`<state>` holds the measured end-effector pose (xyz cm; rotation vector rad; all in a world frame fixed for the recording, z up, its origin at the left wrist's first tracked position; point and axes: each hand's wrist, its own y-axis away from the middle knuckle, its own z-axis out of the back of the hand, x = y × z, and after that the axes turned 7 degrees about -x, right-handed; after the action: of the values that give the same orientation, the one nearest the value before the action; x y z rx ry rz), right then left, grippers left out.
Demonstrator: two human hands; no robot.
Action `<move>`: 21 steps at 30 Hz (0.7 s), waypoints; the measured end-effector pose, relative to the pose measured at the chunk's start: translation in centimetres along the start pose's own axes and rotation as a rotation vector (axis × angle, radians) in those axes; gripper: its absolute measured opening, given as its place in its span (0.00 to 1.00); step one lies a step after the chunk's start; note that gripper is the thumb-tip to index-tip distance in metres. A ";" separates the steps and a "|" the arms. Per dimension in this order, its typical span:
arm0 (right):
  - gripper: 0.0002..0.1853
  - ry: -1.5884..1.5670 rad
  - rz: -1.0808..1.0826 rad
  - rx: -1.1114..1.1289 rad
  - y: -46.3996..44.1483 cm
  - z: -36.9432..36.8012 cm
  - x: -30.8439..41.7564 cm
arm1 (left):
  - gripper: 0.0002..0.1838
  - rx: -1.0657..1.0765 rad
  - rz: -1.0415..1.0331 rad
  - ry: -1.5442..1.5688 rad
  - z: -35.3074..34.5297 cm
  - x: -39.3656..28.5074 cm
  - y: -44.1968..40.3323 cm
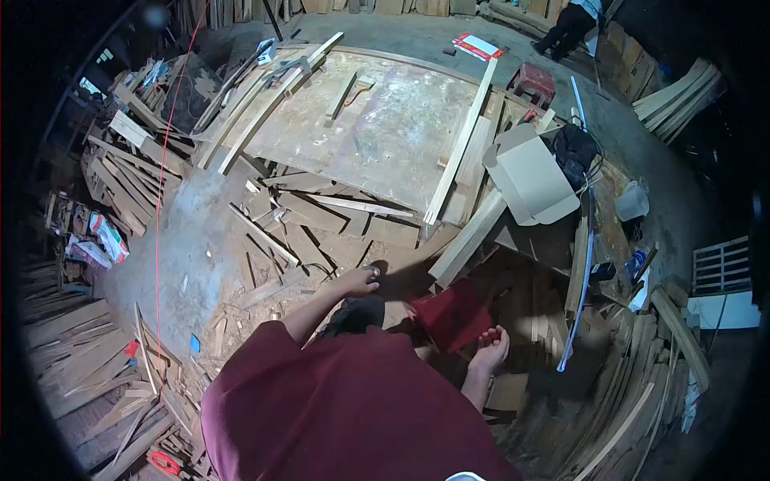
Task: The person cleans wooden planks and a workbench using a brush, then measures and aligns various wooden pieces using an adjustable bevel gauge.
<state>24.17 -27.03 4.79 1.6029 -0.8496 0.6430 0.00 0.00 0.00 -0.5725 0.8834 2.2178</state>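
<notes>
My left hand (pixel 358 281) is out in front of my body, over the wood scraps beside the table, with its fingers curled in. Anything inside it is too small or hidden to make out. My right hand (pixel 492 347) is turned palm up at my right side, its fingers loosely bent and apart, with nothing seen in it. Between my hands, lower down, is a red plastic stool (pixel 453 317). A thick wooden beam (pixel 469 239) ends just above the stool, and a thin wood strip (pixel 263 232) lies beyond my left hand.
Ahead stands a large worn worktable (pixel 393 120) carrying long wood strips. An open cardboard box (pixel 529 176) sits at its right, near a blue-white light strip (pixel 576 297). Wood piles (pixel 120 184) line the left. A person (pixel 569 28) stands at the far right.
</notes>
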 end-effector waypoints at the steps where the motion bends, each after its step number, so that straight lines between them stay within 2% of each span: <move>1: 0.13 -0.006 -0.008 -0.027 0.0 0.0 -0.2 | 0.23 0.008 0.014 -0.023 0.7 -0.5 -0.7; 3: 0.12 0.053 -0.030 -0.134 1.6 0.3 0.1 | 0.22 0.055 0.044 -0.010 0.5 0.2 -1.4; 6: 0.12 0.022 -0.033 -0.180 0.2 -2.1 -2.6 | 0.21 0.032 -0.008 0.043 5.6 2.6 -5.6; 9: 0.11 -0.004 -0.060 -0.242 0.3 -5.2 -4.3 | 0.21 -0.098 0.038 0.007 8.7 6.6 -10.8; 11: 0.11 -0.006 -0.078 -0.255 0.5 -7.6 -6.1 | 0.21 -0.098 0.063 0.003 12.8 8.6 -14.4; 16: 0.12 0.054 -0.173 -0.171 2.6 -15.8 -9.9 | 0.20 -0.332 0.021 -0.042 19.0 16.5 -26.5; 18: 0.12 0.089 -0.216 -0.147 3.2 -18.2 -10.7 | 0.15 -0.438 0.006 -0.049 21.0 19.7 -32.0; 20: 0.13 0.123 -0.250 -0.058 3.5 -20.0 -11.6 | 0.14 -0.503 0.141 -0.116 25.2 18.5 -34.3; 21: 0.13 0.118 -0.264 -0.065 3.8 -20.7 -11.9 | 0.18 -0.449 0.147 -0.130 26.8 19.4 -36.1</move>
<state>14.95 -4.90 1.66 1.5677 -0.5549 0.5111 9.05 47.27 -9.09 -0.5708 0.3668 2.5732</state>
